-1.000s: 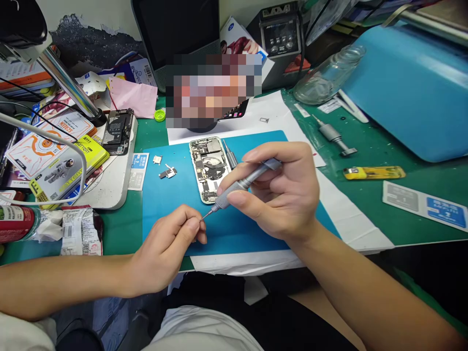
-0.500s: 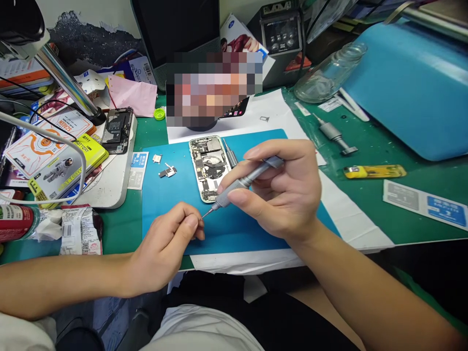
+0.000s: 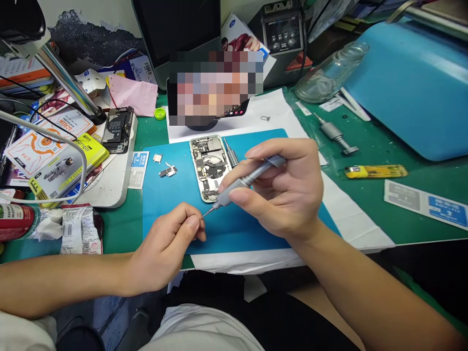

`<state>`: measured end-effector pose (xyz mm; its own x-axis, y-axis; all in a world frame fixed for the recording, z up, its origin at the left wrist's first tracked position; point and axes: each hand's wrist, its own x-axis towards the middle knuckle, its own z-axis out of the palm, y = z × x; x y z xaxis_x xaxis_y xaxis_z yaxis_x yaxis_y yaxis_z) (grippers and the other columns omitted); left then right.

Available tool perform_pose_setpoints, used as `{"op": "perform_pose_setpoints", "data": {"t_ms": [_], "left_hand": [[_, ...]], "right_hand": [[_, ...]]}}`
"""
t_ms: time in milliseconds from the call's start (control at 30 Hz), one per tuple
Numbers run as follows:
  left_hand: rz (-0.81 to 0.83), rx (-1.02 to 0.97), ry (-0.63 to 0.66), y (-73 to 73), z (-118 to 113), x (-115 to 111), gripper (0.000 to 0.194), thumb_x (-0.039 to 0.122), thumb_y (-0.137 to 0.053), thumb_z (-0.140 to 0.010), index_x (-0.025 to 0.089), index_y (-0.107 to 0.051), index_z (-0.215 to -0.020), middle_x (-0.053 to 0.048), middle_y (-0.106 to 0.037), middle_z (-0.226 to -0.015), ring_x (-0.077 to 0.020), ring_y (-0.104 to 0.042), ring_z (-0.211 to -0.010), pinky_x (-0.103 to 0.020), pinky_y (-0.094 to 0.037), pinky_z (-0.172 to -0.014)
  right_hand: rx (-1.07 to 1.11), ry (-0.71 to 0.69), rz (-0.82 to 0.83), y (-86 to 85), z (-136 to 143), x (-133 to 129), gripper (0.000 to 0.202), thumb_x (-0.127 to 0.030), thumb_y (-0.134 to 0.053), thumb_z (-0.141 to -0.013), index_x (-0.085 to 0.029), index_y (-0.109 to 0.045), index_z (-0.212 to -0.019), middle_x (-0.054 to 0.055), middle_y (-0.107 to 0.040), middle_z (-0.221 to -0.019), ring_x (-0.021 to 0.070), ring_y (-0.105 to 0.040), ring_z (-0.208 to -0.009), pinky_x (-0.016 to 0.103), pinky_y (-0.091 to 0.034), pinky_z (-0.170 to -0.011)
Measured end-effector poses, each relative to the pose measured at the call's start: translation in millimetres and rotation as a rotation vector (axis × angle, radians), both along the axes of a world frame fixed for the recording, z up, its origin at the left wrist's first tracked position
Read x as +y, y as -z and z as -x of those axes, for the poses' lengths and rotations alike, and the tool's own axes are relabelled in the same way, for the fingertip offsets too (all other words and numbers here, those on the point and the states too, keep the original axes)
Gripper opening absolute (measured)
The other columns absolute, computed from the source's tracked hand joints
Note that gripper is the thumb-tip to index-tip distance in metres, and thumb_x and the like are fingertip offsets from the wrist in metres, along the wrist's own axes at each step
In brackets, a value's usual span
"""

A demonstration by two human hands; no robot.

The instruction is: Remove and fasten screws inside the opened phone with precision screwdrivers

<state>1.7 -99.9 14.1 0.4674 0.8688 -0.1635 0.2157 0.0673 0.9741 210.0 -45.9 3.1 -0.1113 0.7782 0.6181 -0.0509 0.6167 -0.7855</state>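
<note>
My right hand (image 3: 285, 187) grips a grey metal screwdriver (image 3: 237, 186), its thin tip pointing down and left. At that tip, the thumb and fingers of my left hand (image 3: 171, 239) are pinched together; whatever they hold is too small to make out. Behind both hands an opened phone (image 3: 211, 168) with bare inner parts lies on the blue mat (image 3: 168, 195). A second screwdriver (image 3: 230, 152) rests against the phone's right side, partly hidden by my right hand. Small metal parts (image 3: 168, 170) and a little bracket (image 3: 157, 158) are on the mat to the left of the phone.
On the right are another screwdriver (image 3: 335, 134), a yellow tool (image 3: 376, 171), a sticker strip (image 3: 426, 202) and a glass jar (image 3: 329, 73). Boxes (image 3: 62, 170), a lamp pole (image 3: 68, 80) and a phone body (image 3: 117, 129) crowd the left. A monitor (image 3: 179, 29) stands behind.
</note>
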Motion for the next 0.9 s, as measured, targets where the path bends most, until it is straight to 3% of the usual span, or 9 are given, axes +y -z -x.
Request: {"op": "perform_pose_setpoints", "data": {"t_ms": [133,267,333,433,567,667,767,900], "left_hand": [[0.003,-0.005,0.003,0.0,0,0,0.028,0.037,-0.038,-0.111,0.021,-0.054,-0.094,0.001,-0.06,-0.088,-0.0134,-0.057,-0.083,-0.029,-0.045,-0.078],[-0.074,0.056,0.012,-1.1,1,-2,0.026,0.035,-0.036,-0.111,0.022,-0.05,-0.095,0.0,-0.054,-0.086,-0.0147,-0.051,-0.079,-0.03,-0.042,-0.072],[-0.22,0.127,0.072,-1.1,2,-3,0.019,0.032,-0.038,-0.109,0.021,-0.048,-0.097,-0.001,-0.053,-0.087,-0.0159,-0.049,-0.08,-0.031,-0.042,-0.072],[-0.576,0.251,0.256,0.6,2,-5,0.012,0.029,-0.048,-0.102,0.018,-0.049,-0.107,-0.006,-0.058,-0.098,-0.02,-0.051,-0.087,-0.036,-0.043,-0.079],[-0.855,0.541,0.418,4.6,1,-6,0.047,0.043,-0.054,-0.099,0.01,-0.049,-0.132,-0.017,-0.061,-0.121,-0.0302,-0.056,-0.103,-0.045,-0.045,-0.089],[-0.95,0.74,0.436,7.7,2,-6,0.074,0.057,-0.054,-0.098,0.006,-0.039,-0.149,-0.026,-0.043,-0.153,-0.0432,-0.043,-0.136,-0.055,-0.036,-0.109],[-0.974,0.843,0.45,10.3,4,-5,0.086,0.065,-0.052,-0.096,0.004,-0.034,-0.154,-0.028,-0.025,-0.164,-0.0474,-0.024,-0.151,-0.061,-0.021,-0.119],[-0.938,0.884,0.471,12.4,4,-4,0.092,0.069,-0.048,-0.096,0.002,-0.032,-0.156,-0.03,-0.023,-0.165,-0.0464,-0.022,-0.154,-0.059,-0.023,-0.121]], "right_hand": [[0.003,0.016,0.017,-0.8,0,-1,0.031,-0.026,-0.077,-0.087,-0.031,-0.056,-0.11,0.0,-0.063,-0.1,0.0141,-0.073,-0.066,0.027,-0.06,-0.049],[0.03,0.043,-0.042,-0.7,0,3,0.036,-0.023,-0.073,-0.091,-0.033,-0.057,-0.122,-0.004,-0.066,-0.082,0.0154,-0.072,-0.064,0.029,-0.061,-0.055],[0.051,0.094,-0.111,0.6,-1,8,0.045,-0.022,-0.068,-0.094,-0.035,-0.051,-0.134,-0.005,-0.064,-0.075,0.0159,-0.071,-0.065,0.03,-0.062,-0.059],[0.058,0.221,-0.18,2.8,-3,14,0.044,-0.028,-0.064,-0.098,-0.039,-0.047,-0.137,-0.005,-0.062,-0.081,0.015,-0.071,-0.066,0.03,-0.063,-0.062],[-0.032,0.319,-0.237,5.9,-4,15,0.038,-0.026,-0.068,-0.095,-0.035,-0.052,-0.128,-0.001,-0.059,-0.099,0.0115,-0.069,-0.065,0.027,-0.062,-0.06],[-0.145,0.297,-0.281,11.0,-4,13,0.049,-0.018,-0.071,-0.09,-0.032,-0.052,-0.133,0.002,-0.061,-0.109,0.0122,-0.071,-0.073,0.026,-0.063,-0.061],[-0.284,0.282,-0.34,16.1,-6,13,0.056,-0.016,-0.071,-0.089,-0.03,-0.049,-0.138,0.005,-0.065,-0.118,0.014,-0.072,-0.078,0.028,-0.065,-0.065],[-0.414,0.256,-0.429,16.1,-10,14,0.059,-0.014,-0.07,-0.089,-0.027,-0.045,-0.141,0.003,-0.072,-0.108,0.0154,-0.072,-0.075,0.029,-0.066,-0.065]]}}
